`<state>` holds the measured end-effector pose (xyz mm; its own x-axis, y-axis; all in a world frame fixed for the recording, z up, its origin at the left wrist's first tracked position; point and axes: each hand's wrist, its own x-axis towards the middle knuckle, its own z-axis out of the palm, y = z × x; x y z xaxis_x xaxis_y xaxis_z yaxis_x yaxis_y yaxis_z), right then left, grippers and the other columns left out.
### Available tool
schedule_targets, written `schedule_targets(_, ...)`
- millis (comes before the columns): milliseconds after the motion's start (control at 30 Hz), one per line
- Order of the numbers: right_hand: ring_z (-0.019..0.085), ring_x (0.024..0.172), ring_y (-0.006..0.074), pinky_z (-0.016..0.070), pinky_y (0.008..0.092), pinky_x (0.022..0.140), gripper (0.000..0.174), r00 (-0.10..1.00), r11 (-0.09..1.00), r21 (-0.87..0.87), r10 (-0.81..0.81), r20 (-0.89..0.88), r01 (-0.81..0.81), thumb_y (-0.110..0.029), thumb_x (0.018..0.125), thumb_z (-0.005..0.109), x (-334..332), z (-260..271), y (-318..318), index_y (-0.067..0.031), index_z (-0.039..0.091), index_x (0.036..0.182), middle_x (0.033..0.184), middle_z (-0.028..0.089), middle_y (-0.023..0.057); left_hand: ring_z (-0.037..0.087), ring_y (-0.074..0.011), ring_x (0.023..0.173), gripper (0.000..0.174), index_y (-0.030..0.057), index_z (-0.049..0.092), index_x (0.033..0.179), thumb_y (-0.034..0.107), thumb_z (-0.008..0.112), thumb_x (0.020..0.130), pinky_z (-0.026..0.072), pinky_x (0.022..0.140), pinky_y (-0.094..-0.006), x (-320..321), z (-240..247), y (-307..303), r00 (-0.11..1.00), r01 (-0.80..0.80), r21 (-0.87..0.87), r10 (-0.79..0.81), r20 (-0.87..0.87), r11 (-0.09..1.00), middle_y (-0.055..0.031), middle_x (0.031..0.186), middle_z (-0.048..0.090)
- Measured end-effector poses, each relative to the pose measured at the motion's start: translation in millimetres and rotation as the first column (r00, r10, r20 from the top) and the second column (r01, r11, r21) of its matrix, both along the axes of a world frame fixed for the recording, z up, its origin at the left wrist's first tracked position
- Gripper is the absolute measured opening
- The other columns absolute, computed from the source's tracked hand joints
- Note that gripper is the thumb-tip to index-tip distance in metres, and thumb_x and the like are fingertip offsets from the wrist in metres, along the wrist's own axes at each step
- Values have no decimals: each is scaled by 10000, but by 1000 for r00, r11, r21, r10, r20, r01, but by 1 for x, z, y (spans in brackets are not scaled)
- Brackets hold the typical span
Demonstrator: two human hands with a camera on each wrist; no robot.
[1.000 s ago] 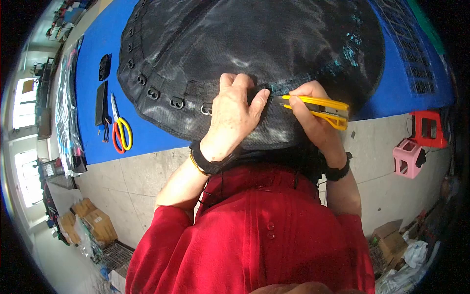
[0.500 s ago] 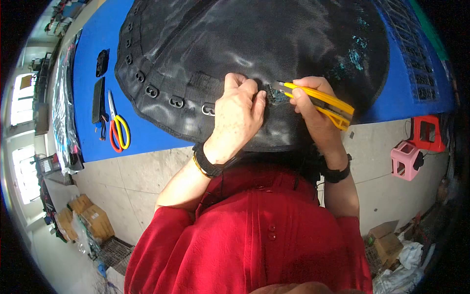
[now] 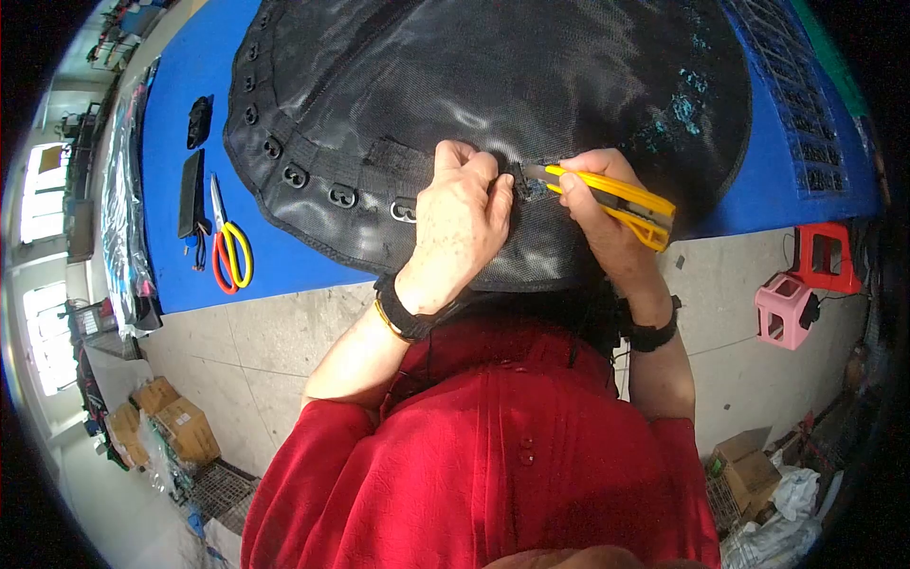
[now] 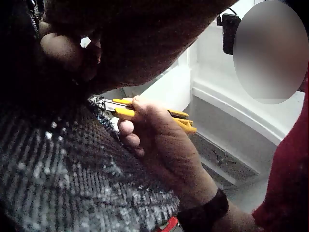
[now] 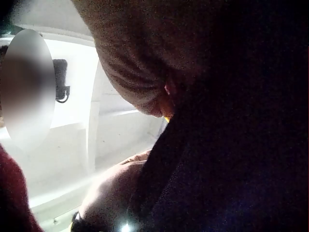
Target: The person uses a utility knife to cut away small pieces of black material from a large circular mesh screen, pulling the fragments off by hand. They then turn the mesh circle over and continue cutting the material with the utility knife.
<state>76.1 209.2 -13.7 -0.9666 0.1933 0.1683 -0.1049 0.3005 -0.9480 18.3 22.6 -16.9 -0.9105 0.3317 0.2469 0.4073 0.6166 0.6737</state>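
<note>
A large round black mesh fabric piece (image 3: pixel 531 66) is spread out, with teal marks at its right. Near its front edge my left hand (image 3: pixel 460 218) grips a fold of the mesh, fingers curled and thumb alongside. My right hand (image 3: pixel 611 213) holds a yellow utility knife (image 3: pixel 635 204), its blade out and pointing left. The blade tip is right at a frayed seam next to the left thumb. In the left wrist view the knife (image 4: pixel 124 112) shows between thumb and fingers, its blade at the frayed threads. The right wrist view is mostly dark.
Black plastic hooks (image 3: pixel 342 196) line the fabric's left edge. Scissors (image 3: pixel 230 247) with red and yellow handles lie on the blue table (image 3: pixel 284 270), beside a black pouch (image 3: pixel 191 194). Red (image 3: pixel 827 256) and pink stools (image 3: pixel 785 310) stand on the floor at right.
The knife tip rose away to the right, then came back down to the seam by the left thumb. The left thumb has drawn in closer to the curled fingers.
</note>
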Motion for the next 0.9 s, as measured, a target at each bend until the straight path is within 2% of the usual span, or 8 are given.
schedule_targets(133, 621, 899, 131, 505, 286, 819, 128, 1000, 999, 36, 18, -13, -18, -159, 991, 661, 2, 0, 3, -44, 634, 1040, 969, 642, 35, 675, -385, 874, 160, 27, 628, 894, 149, 729, 911, 560, 768, -447, 0, -1, 0, 1000, -5, -10, 5, -15, 1000, -190, 1048, 621)
schedule_targets(333, 629, 895, 121, 507, 282, 798, 113, 999, 1000, -22, 13, 37, -12, -150, 998, 653, 6, 4, 4, -47, 628, 1036, 963, 639, 33, 675, -391, 893, 157, 30, 628, 903, 152, 726, 911, 562, 783, -454, -1, -2, -1, 1000, 0, -2, 0, -9, 1000, -190, 1062, 620)
schedule_targets(433, 634, 909, 119, 511, 273, 807, 125, 995, 985, -169, -15, 95, 31, -149, 1001, 656, 6, 11, 0, -52, 624, 1073, 986, 640, 33, 673, -393, 892, 159, 30, 628, 904, 156, 725, 910, 560, 782, -457, -1, -1, -1, 1000, 1, -10, -2, -9, 1000, -190, 1066, 620)
schedule_targets(633, 635, 924, 112, 515, 265, 815, 171, 997, 993, -103, -60, 51, 65, -150, 998, 671, -2, 1, -4, -54, 626, 1132, 1044, 645, 38, 668, -392, 894, 161, 33, 626, 901, 162, 721, 913, 556, 774, -458, 0, 0, -1, 1000, 4, -8, -4, 6, 1000, -192, 1064, 617)
schedule_targets(900, 639, 933, 131, 517, 275, 837, 180, 999, 996, -78, -40, 14, 41, -142, 990, 677, -6, -4, -6, -45, 633, 1135, 1064, 659, 55, 667, -383, 892, 151, 34, 622, 896, 146, 724, 905, 556, 779, -450, 0, 1, -1, 999, 8, 10, -8, 31, 1000, -187, 1056, 616)
